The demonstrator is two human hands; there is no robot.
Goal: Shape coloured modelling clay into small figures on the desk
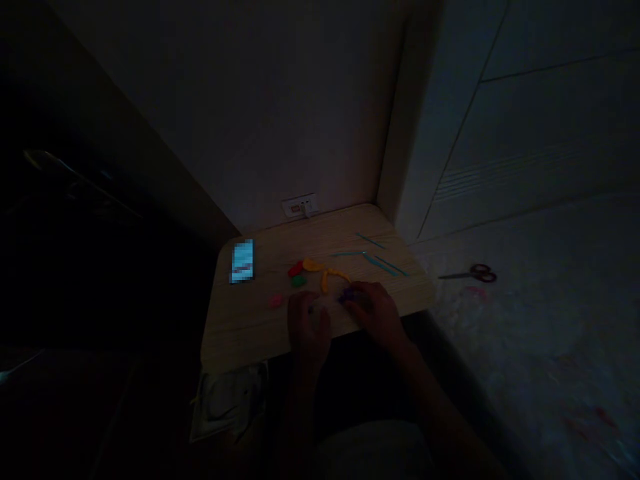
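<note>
Over the front of a small wooden table (240, 333), my right hand (377, 313) pinches a lump of purple modelling clay (346, 295). My left hand (306, 327) is beside it with curved fingers, the thumb apart from them; a tiny dark bit (311, 309) shows in the gap. Just beyond my hands lie a bent orange clay strip (339, 272) and an orange clay piece (313, 265). Red clay (296, 269) and green clay (299, 281) touch or nearly touch each other. Left of my left hand is a pink lump (276, 301). The light is very dim.
A lit phone (243, 261) lies at the table's left. Several thin teal sticks (383, 262) are at the right. Scissors (475, 274) rest on the pale surface to the right. Behind the table, a wall socket (300, 205) holds a plug.
</note>
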